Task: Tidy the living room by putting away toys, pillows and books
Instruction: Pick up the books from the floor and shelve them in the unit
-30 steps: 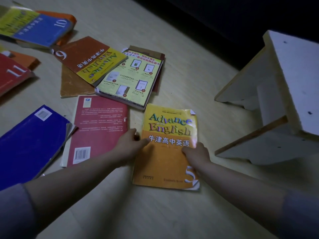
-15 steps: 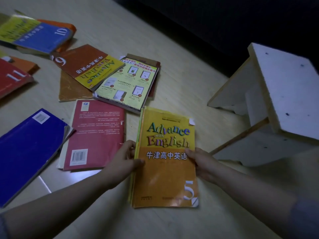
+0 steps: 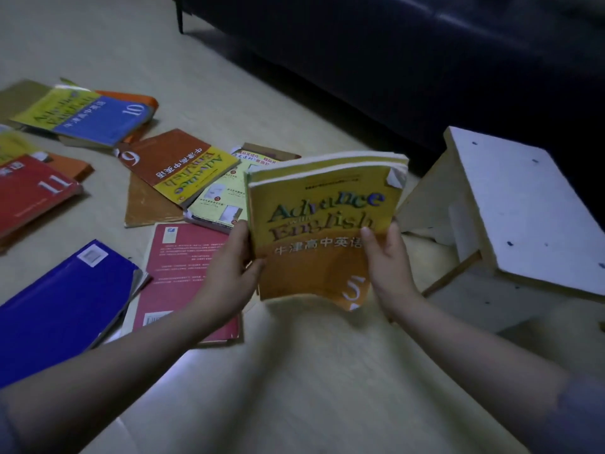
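Forearms come in from the near edge over the pale floor [image 3: 311, 381]. The left hand [image 3: 229, 267] grips the left edge of the orange book [image 3: 314, 244], thumb on the cover and fingers behind. The right hand [image 3: 386, 260] pinches the right edge the same way. The book is held clear of the floor between the hands, tipped up with its cover toward the camera. A second block of pages shows behind its top edge, perhaps another book carried with it; cannot tell. The cover is soft, with the lower right corner curling. Judgement: this is the gathering step, early in the job. To do it well, square the edges, slide fingers under the bottom so nothing sags or slips out, and then pick up the nearest neighbour. Just left on the floor lies a red book [image 3: 183, 267], and a blue book [image 3: 65, 303] lies left of that. Farther left is a loose overlapping scatter, including a brown book [image 3: 176, 165]. A white stool [image 3: 510, 204] stands to the right, and a dark sofa [image 3: 425, 60] runs along the far side.
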